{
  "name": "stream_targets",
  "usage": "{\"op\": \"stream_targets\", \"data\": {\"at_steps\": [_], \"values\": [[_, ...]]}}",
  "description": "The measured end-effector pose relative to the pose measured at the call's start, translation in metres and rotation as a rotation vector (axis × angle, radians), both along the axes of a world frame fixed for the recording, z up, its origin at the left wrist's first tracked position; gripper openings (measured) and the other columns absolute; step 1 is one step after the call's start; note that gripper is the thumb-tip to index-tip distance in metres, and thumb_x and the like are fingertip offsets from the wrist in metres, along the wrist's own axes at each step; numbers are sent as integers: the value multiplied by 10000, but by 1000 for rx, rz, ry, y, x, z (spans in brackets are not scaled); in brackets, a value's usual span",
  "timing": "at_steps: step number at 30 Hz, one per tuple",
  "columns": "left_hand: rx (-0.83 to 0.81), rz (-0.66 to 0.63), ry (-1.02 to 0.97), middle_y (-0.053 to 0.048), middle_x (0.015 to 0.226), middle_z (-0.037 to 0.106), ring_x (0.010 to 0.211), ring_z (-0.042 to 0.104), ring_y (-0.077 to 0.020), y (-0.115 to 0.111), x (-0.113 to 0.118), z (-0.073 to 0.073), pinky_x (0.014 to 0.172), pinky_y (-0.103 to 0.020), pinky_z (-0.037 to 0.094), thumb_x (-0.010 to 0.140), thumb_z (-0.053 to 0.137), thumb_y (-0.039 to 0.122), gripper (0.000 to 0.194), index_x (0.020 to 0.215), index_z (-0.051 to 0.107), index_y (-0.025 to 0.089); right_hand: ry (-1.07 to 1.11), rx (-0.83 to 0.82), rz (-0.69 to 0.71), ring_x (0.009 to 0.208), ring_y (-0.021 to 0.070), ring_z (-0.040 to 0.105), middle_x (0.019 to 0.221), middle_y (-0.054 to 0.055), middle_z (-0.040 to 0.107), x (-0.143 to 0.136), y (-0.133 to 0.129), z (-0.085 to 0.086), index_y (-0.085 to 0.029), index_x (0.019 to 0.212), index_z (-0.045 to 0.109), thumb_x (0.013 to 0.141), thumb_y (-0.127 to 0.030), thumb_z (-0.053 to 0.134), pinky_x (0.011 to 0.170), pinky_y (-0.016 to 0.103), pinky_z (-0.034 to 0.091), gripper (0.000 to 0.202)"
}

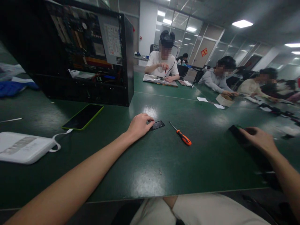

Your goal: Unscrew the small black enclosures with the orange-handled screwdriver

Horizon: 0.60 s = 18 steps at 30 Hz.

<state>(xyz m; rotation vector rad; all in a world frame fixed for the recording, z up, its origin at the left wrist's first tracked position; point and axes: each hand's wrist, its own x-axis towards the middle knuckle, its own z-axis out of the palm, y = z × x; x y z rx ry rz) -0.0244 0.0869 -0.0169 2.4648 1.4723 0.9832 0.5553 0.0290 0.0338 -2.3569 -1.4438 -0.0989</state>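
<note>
My left hand point(140, 125) rests on the green table, its thumb and finger closed at the near edge of a small flat black plate point(158, 125). The plate lies on the tabletop. Just right of it lies a screwdriver point(183, 137) with an orange and black handle, its shaft pointing up and left; neither hand touches it. At the right, my right hand point(261, 139) is closed on a dark, flat piece point(236, 128) with a bit of green along its top. Motion blur hides the exact kind of that piece.
An opened black computer case point(130, 62) stands at the back left. Before it lies a phone point(83, 117) cabled to a white power bank point(28, 148). Across the table, a person point(161, 62) works over a flat panel; other people point(217, 76) sit along the right.
</note>
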Motion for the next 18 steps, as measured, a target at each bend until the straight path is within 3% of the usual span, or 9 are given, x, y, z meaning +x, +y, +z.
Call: {"op": "stream_targets", "data": {"at_steps": [5,9,13,18], "values": [[-29,42,24,-88,1017,789,938,726,-264,2,1,-3,879,-392,574,930,709,291,156,973,840,218,-21,83,35,925,374,694,939,177,743,-7,-4,1,-282,784,600,803,-518,672,891,503,492,247],[-26,45,43,-80,974,783,909,724,-256,3,1,-4,833,-370,564,930,694,264,152,917,839,220,-73,273,140,1136,406,649,1100,237,705,-38,-7,7,-256,856,597,855,-465,608,1010,523,455,209],[26,18,47,-79,999,764,927,707,-250,-3,4,1,830,-376,542,964,660,254,167,945,819,205,-18,393,402,1261,372,592,1233,227,674,-115,4,12,-232,981,645,933,-439,559,1139,508,390,229],[133,-79,65,-66,1086,751,1034,671,-246,-19,10,14,892,-386,491,1017,632,285,167,1036,785,222,259,280,799,1192,275,657,1289,127,700,-248,24,12,-203,1128,721,951,-459,607,1083,457,491,331]]}}
